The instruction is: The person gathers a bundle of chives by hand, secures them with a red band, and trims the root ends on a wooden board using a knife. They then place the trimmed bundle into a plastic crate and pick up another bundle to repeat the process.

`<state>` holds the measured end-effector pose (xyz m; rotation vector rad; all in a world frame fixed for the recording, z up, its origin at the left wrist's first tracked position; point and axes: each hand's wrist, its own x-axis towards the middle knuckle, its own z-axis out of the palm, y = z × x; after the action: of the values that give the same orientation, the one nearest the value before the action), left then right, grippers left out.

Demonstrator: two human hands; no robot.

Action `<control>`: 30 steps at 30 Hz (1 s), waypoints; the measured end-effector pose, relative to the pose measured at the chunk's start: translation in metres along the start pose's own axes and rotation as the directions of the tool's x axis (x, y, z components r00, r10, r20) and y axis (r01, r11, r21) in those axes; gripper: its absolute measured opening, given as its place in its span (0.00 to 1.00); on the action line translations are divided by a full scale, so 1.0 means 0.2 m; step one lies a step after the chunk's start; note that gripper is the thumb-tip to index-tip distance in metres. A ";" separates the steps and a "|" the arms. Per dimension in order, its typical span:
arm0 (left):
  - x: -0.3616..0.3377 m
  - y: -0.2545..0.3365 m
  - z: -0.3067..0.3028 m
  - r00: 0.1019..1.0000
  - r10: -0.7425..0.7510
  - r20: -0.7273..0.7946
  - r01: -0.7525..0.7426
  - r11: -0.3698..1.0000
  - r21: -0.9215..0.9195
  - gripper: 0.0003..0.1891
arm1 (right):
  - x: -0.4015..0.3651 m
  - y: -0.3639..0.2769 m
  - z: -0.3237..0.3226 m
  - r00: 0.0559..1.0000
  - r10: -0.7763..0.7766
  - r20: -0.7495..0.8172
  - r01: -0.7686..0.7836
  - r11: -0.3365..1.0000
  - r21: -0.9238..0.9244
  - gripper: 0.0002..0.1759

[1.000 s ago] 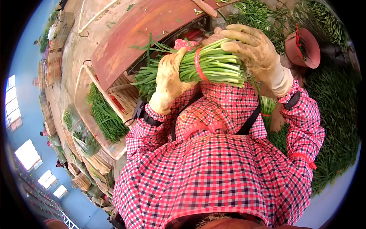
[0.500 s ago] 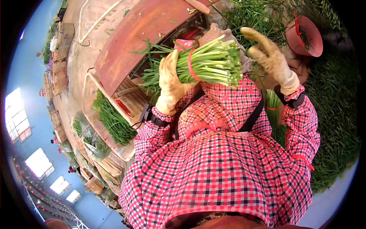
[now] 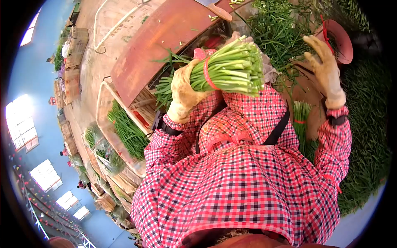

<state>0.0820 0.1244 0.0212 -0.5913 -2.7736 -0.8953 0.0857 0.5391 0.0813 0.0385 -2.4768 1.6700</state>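
My left hand [image 3: 182, 91], in a stained pale glove, is wrapped round a bunch of garlic chives [image 3: 233, 68]. A red band [image 3: 208, 74] circles the bunch, and its cut pale-green ends point right, above my knees. My right hand [image 3: 327, 72], gloved too, is raised at the right with its fingers apart and nothing in them. It is close to a pinkish-red bucket [image 3: 345, 45] with red strips [image 3: 325, 35] over its rim. A second banded bunch [image 3: 302, 113] stands below and left of my right hand.
A reddish board [image 3: 149, 45] slopes across the upper left, with a wooden handle [image 3: 220, 12] at its top. Left of me stands a crate [image 3: 101, 107] of long greens [image 3: 128, 132]. Loose greens [image 3: 277, 33] lie ahead, and a large heap [image 3: 364, 124] is at the right.
My right hand has moved right, away from the bunch and nearer the bucket. My left hand keeps its hold on the bunch. The view has shifted slightly.
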 end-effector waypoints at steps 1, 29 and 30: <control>0.00 0.00 0.00 0.999 0.037 -0.031 -0.037 0.999 0.006 0.49 | -0.03 -0.12 0.06 0.985 -0.171 0.027 0.171 0.942 -0.289 0.14; -0.04 0.08 0.11 0.991 0.078 -0.111 -0.072 0.995 0.062 0.47 | -0.09 -0.25 0.49 0.818 -0.566 0.108 0.568 0.761 -0.314 0.11; -0.04 0.08 0.12 0.989 0.087 -0.116 -0.080 0.995 0.067 0.47 | -0.08 -0.23 0.50 0.821 -0.561 0.112 0.566 0.769 -0.298 0.11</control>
<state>0.0954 0.1465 0.0082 -0.6179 -2.6390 -0.7965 0.0956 0.4286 0.0850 0.6910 -2.3710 1.0094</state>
